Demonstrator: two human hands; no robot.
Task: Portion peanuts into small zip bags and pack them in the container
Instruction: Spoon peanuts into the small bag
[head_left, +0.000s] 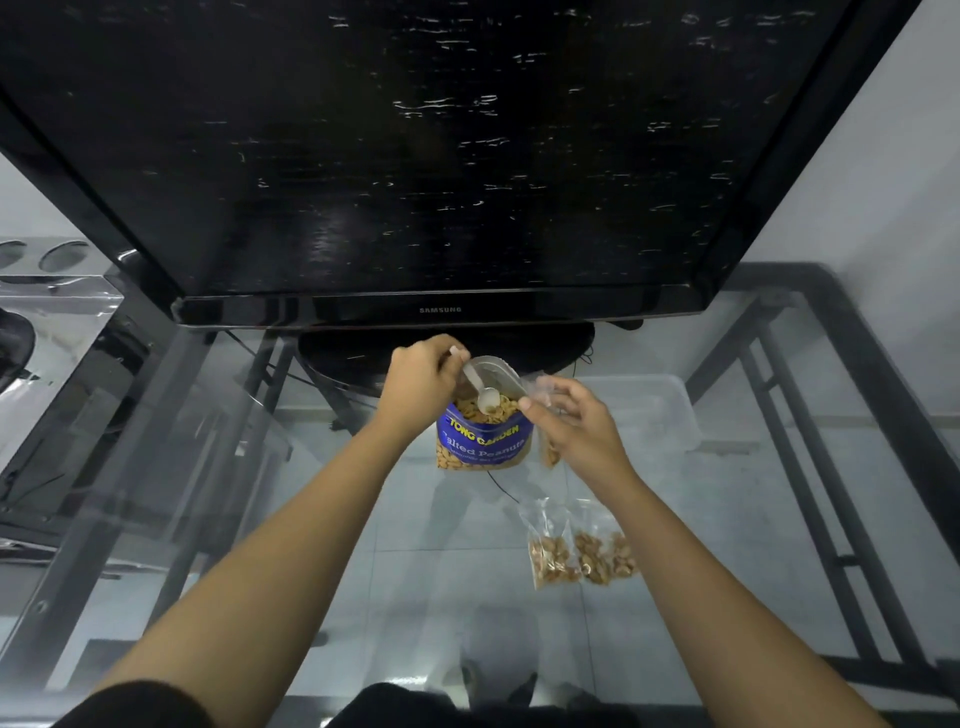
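Gripping a small white plastic scoop (480, 392) by its handle, the left hand (423, 382) is being held over the open mouth of the blue peanut bag (485, 441); the scoop's bowl is resting just above the peanuts heaped inside. The wrist is being bent downward, forearm stretched forward from the lower left. The right hand (574, 423) is pinching the rim of a clear small zip bag (548, 415) just beside the blue bag, on its right; a few peanuts are showing at its bottom, partly hidden behind the palm. Thumb and forefinger are being pressed together, the other fingers loosely curled.

The blue bag is standing upright on a glass table (395, 525), its foil lining glinting. Nearer the body, two filled zip bags (579, 553) are lying flat side by side on the glass, crinkled and transparent. A clear plastic container (660, 410) is sitting to the right of the hands, past the zip bag. A black television (415, 156) on a round base is looming directly behind the bags, crowding the far edge of the table.
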